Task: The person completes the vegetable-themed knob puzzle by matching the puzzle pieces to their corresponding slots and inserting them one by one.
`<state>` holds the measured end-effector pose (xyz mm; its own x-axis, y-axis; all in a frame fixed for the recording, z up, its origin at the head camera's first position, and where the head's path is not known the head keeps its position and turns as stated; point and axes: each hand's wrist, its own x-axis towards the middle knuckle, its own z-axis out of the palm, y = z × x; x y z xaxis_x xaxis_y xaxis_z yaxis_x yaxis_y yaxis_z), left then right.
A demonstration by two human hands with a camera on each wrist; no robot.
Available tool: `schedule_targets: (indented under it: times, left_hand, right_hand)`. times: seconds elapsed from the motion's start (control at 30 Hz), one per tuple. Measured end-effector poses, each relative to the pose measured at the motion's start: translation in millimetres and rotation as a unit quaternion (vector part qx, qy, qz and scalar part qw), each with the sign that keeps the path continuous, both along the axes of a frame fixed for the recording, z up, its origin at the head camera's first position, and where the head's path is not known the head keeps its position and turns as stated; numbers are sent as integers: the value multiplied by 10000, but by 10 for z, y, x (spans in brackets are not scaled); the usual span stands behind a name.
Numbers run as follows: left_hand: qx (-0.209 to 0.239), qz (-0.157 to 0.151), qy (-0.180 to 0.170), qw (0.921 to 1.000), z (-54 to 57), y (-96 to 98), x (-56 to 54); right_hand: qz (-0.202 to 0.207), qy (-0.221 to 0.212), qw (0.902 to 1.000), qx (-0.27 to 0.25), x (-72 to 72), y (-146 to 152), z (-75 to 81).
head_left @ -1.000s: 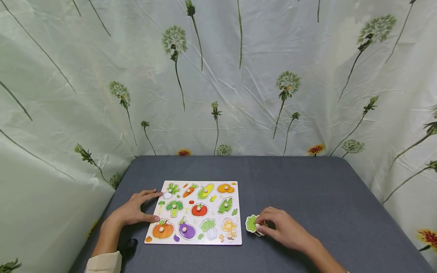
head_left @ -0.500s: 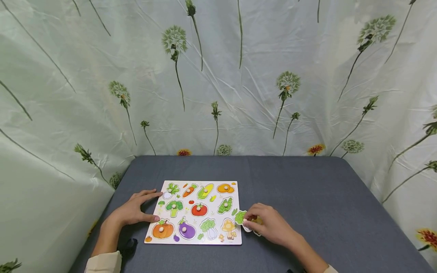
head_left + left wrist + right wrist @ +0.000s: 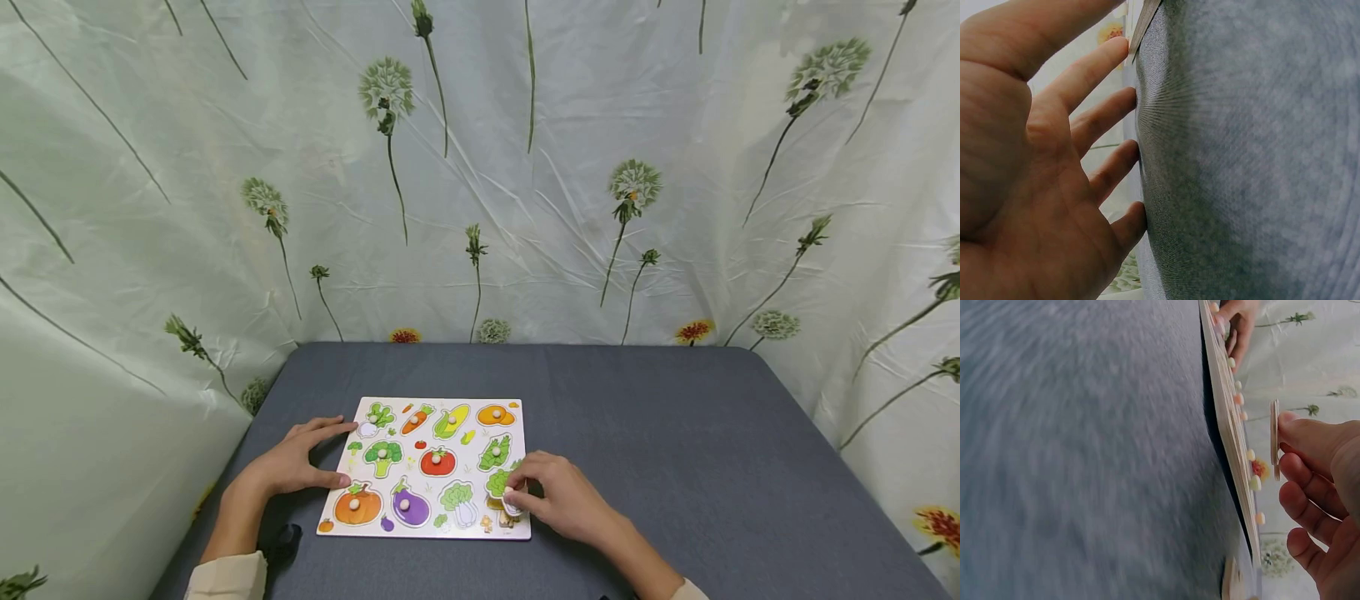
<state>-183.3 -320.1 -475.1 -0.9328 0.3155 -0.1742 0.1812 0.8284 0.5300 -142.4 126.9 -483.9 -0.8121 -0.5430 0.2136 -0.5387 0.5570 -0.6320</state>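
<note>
My right hand [image 3: 562, 497] pinches a bok choy puzzle piece [image 3: 497, 483] by its small knob, over the lower right of the vegetable peg puzzle board [image 3: 468, 421]. In the right wrist view the piece [image 3: 1274, 434] appears edge-on, raised above the board. It covers part of the printed mushroom picture. A knobless bok choy recess [image 3: 458, 502] lies just left of it. My left hand [image 3: 288, 461] spreads at the board's left side, thumb and forefinger at its edge. In the left wrist view its other fingertips [image 3: 1130, 94] reach the cloth.
Knobbed pieces such as the pumpkin [image 3: 357, 505], eggplant [image 3: 411, 504] and tomato [image 3: 438, 461] sit in the board. Another loose wooden piece [image 3: 1232, 581] lies on the table by the board, hidden behind my right hand in the head view. A dandelion-printed curtain [image 3: 562, 208] hangs behind the grey table [image 3: 675, 417].
My right hand has lifted the bok choy piece from the table right of the board and carried it left over the board's lower right. My left hand has stayed put.
</note>
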Motion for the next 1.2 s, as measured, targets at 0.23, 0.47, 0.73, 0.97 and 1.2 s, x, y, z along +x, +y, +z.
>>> schedule_targets:
  times: [0.23,0.47,0.73,0.97,1.2]
  left_hand:
    - [-18,-8,-2,10000,-15,-12,-9]
    - [-46,18,-22,10000,-12,-13,-10]
    - [-42,5,-39,10000,-16,-9,-17]
    - [-81,51,-73,9999,-36,-13,-29]
    - [-59,31,-79,9999,-43,-22,-32]
  right_hand:
    - [171,30,9996,-200,-8,-126,-64]
    - [201,143,9996,-147,-14,-247,-86]
    - [155,105,9998,32,-16,-396,-84]
    - [127,-22,9999,83,-16,-509,-91]
    - [210,-75,9996,144,-40,-595,-107]
